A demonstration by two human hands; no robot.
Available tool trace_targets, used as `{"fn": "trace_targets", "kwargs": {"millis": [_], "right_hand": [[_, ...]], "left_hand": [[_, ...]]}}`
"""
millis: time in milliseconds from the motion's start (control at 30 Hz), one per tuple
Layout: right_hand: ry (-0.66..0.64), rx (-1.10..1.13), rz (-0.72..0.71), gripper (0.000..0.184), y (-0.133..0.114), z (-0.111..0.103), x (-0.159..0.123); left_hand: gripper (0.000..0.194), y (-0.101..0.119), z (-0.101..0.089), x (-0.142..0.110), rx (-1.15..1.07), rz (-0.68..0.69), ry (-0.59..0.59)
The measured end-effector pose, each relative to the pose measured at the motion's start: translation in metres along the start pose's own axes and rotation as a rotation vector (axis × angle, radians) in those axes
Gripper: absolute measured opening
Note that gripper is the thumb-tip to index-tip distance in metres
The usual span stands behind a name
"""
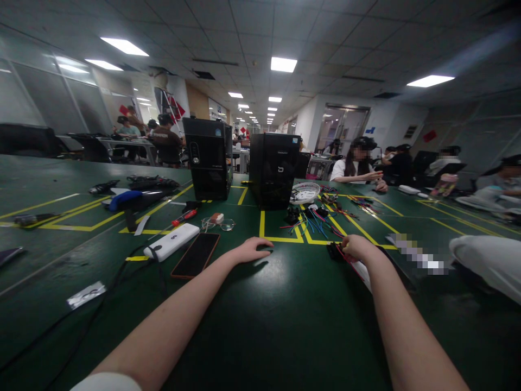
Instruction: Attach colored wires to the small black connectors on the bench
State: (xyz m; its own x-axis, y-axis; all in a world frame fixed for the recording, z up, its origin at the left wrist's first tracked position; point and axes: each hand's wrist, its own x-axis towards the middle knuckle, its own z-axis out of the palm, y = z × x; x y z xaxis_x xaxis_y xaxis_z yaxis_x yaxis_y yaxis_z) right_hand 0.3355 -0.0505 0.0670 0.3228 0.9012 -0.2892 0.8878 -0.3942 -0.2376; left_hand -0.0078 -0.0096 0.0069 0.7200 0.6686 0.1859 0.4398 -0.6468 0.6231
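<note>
Right hand [358,248], right of centre: fingers curled and bunched down at a flat dark item with a red edge and a pale strip [363,274]; can't tell if it's gripped or only touched, the palm side is hidden. Small black piece [334,251] just beside those fingertips. Left hand [255,250], mid-frame: half open, thumb parted from fingers, nothing visible in it. Can't tell if it touches the dark green tabletop [280,326].

Room: widest stretch of green is lower centre, between the forearms. Table's far edge runs behind the gear, upper left to right. Yellow tape lines [280,239] start just past the left fingertips.

In the way, straight ahead: two upright black computer towers, left one [207,160] and right one [273,168]. Right of them, white plastic basket [306,185], then multicoloured loose wires [315,225] ahead of and between the hands.

Left side is tight: black phone with orange rim [196,255] beside the left forearm, white power bank [175,243], red screwdriver [184,216], clear eyeglasses [228,224], black cable [100,307]. White fabric [486,260] blocks the right edge.
</note>
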Motion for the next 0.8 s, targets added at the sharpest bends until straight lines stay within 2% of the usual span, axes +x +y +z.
{"fn": "trace_targets", "kwargs": {"millis": [133, 233, 333, 567, 700, 800], "right_hand": [[0.159, -0.277, -0.077, 0.019, -0.004, 0.006, -0.001], [0.275, -0.36, -0.087, 0.02, -0.006, 0.014, -0.002], [0.303, -0.337, -0.064, 0.023, -0.009, 0.021, -0.006], [0.25, -0.342, 0.003, 0.025, -0.019, 0.019, -0.014], [0.27, -0.181, -0.029, 0.021, 0.002, 0.014, -0.002], [0.304, -0.002, -0.032, 0.028, 0.022, 0.009, 0.007]], "left_hand": [[0.034, 0.002, 0.0, 0.0, 0.004, -0.004, -0.001], [0.034, 0.002, 0.0, 0.0, 0.011, 0.002, 0.001], [0.034, 0.001, 0.001, 0.001, 0.016, 0.002, 0.003], [0.033, 0.001, 0.001, 0.001, 0.019, 0.013, 0.012], [0.033, 0.002, 0.0, 0.0, 0.018, 0.01, 0.008], [0.033, 0.002, 0.0, 0.0, 0.013, 0.009, 0.006]]}}
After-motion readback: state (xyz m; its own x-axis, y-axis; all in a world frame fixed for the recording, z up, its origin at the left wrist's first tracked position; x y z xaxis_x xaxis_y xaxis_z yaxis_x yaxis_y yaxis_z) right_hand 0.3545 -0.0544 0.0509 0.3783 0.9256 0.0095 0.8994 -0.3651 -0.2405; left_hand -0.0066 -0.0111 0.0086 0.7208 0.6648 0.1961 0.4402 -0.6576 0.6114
